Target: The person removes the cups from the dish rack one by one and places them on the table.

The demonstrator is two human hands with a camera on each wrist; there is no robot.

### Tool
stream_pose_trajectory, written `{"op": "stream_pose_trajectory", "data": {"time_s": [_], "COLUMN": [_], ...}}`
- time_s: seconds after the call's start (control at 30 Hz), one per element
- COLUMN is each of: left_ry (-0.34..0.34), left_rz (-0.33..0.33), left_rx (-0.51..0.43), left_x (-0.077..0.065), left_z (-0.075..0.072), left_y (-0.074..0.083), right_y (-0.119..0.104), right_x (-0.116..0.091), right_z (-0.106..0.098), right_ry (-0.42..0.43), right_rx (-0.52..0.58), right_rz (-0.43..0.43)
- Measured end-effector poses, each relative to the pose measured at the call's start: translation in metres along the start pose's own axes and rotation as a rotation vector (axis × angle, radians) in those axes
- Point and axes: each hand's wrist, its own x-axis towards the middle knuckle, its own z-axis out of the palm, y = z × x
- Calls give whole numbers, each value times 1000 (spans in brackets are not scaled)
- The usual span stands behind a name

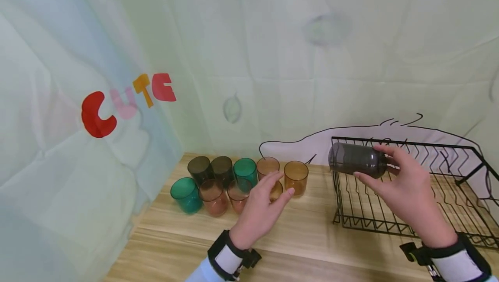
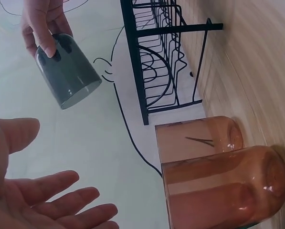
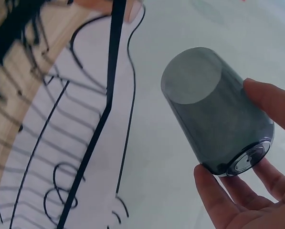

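My right hand (image 1: pixel 409 191) grips a grey see-through glass (image 1: pixel 356 160) by its base end, thumb on one side and fingers on the other. The glass lies on its side in the air over the left end of a black wire dish rack (image 1: pixel 382 225), its mouth pointing left. My left hand (image 1: pixel 257 215) hovers at the cluster of glasses with fingers apart and nothing between them. It partly hides a small amber glass (image 1: pixel 277 192). Another amber glass (image 1: pixel 296 178) stands just right of its fingertips. The left wrist view shows a pinkish-amber glass (image 2: pixel 223 186) beside that hand.
Several upright glasses crowd the back left of the wooden table (image 1: pixel 167 247): a teal glass (image 1: pixel 186 195), a green glass (image 1: pixel 245 171), a dark glass (image 1: pixel 200 169) and a pink glass (image 1: pixel 213 197) among them. A printed curtain (image 1: pixel 249 56) hangs behind, reaching down to the table.
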Motion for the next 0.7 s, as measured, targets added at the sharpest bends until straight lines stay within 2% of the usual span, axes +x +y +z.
{"op": "stream_pose_trajectory", "data": {"time_s": [0.23,0.7], "left_ry": [-9,-9], "left_rz": [-27,-104], "left_rx": [-81,-210], "left_x": [0,5], "left_z": [-1,-2], "left_y": [-1,2], "right_y": [-15,-34], "right_x": [-13,-30], "right_z": [19,47], "right_ry": [20,44], "right_rx": [108,179], "right_rz": [26,90]}}
